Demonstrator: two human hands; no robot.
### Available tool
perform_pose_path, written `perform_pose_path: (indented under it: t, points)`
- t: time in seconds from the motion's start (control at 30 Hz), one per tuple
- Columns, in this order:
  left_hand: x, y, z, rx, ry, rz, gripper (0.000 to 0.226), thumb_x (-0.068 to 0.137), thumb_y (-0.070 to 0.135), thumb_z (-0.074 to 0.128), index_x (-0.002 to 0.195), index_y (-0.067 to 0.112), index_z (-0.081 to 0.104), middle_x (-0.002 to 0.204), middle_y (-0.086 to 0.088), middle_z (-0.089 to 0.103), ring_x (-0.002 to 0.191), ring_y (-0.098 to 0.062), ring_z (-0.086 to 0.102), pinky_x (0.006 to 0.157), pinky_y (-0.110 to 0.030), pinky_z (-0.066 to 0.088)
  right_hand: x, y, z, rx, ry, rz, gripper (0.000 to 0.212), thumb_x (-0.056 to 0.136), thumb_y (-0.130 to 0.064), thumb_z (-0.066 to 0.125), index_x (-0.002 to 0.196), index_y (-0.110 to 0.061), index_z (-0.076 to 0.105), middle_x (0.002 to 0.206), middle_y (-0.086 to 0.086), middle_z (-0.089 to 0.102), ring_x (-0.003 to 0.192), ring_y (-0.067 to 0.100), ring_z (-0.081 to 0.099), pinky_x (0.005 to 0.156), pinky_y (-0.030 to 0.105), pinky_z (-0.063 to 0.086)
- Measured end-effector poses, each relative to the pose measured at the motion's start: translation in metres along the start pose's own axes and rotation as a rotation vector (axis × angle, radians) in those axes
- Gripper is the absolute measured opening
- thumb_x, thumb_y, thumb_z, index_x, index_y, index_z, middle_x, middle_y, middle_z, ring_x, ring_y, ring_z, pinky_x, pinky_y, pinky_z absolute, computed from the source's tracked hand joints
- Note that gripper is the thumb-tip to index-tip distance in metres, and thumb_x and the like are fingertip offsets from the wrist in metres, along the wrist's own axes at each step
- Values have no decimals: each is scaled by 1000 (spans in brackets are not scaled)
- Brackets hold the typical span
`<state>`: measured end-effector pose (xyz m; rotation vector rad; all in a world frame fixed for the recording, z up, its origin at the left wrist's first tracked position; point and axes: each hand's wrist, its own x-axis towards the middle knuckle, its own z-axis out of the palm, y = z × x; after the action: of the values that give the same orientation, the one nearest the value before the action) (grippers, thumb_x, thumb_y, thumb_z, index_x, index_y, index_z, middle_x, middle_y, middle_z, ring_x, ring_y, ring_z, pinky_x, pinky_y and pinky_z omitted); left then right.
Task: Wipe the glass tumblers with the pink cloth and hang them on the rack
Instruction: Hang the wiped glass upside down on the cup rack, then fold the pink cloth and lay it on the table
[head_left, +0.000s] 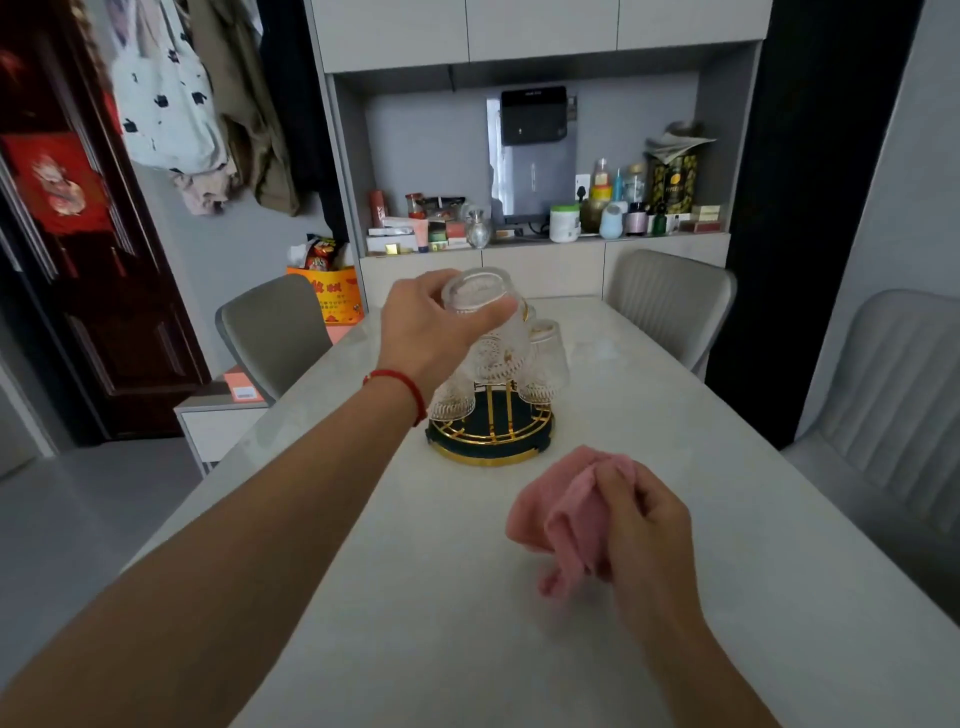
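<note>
Tumbler (488, 322) upside-down in left fingers (498, 314), above rack (491, 431)

You see grey chairs (670, 301) round the pale bench (467, 597), and bottles (613, 208) on the shelf at upper centre.

Three clear embossed glass tumblers (491, 332) show, clustered at twelve o'clock on the table. One round gold-wire rack with a dark base (491, 434) stands beneath them. One crumpled pink cloth (563, 512) lies at five o'clock. Three grey padded chairs (670, 304) surround the table.
</note>
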<state>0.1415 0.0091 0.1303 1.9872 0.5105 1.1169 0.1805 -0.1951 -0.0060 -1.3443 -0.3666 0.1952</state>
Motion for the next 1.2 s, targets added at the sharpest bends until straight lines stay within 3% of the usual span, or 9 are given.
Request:
perform_pose_path:
  t: [0.13,0.33,0.47,0.57,0.63,0.77,0.9,1.03,1.2]
  points:
    - [36,7,29,201,19,2,52,72,52,90,106,15,76,94,2,74,85,-13,70,65,-24,57,10,10,-1,-53,30,-22,19,105,-28,59,98,-21,75,90,8,73,91,27,71,79,46,62]
    - [49,-10,49,416,13,-134,53,77,55,85,64,16,51,64,1,50,56,-10,44,50,-25,41,11,6,2,-18,18,5,23,104,-24,58,88,-22,75,83,-2,73,87,20,69,75,36,58]
    - [44,-18,60,542,-60,-131,56,83,51,81,62,17,42,64,-1,43,55,-11,36,48,-25,33,13,6,2,-51,-7,0,24,104,-25,58,87,-21,75,83,1,73,86,21,67,72,33,53]
    - [39,-28,66,800,-97,-40,57,85,63,72,65,18,45,75,-3,54,76,-20,55,78,-34,46,13,10,2,-40,-16,18,23,103,-26,58,89,-20,74,88,6,73,92,28,69,78,39,56]
    - [37,-35,69,920,-99,29,58,87,69,64,65,18,46,85,-6,62,93,-27,60,101,-44,40,12,9,3,-23,-27,36,22,104,-29,58,91,-22,74,90,4,74,94,27,69,80,39,57]
    - [29,-41,70,1039,-159,47,56,93,66,57,72,15,57,112,-15,66,114,-33,53,110,-48,33,11,3,2,38,-82,106,16,104,-30,60,97,-29,73,98,-2,76,94,15,71,78,34,61]
    - [-19,-23,50,675,-151,139,42,95,46,67,115,10,66,123,-10,56,117,-27,50,100,-35,44,6,1,5,23,-138,86,14,103,-27,63,110,-22,74,98,4,78,94,23,75,77,37,63]
    - [-115,-13,17,243,-406,-43,24,95,46,67,103,25,73,97,8,73,90,-8,68,77,-24,56,-8,-9,14,180,-364,128,20,104,-11,55,117,-6,68,81,39,67,70,54,68,64,55,60]
    - [-150,-31,-25,-272,-414,-494,20,94,21,76,113,17,71,100,-7,73,90,-18,74,79,-34,61,-27,-11,34,43,-507,148,50,94,13,52,134,-15,64,113,7,77,100,14,75,83,32,62]
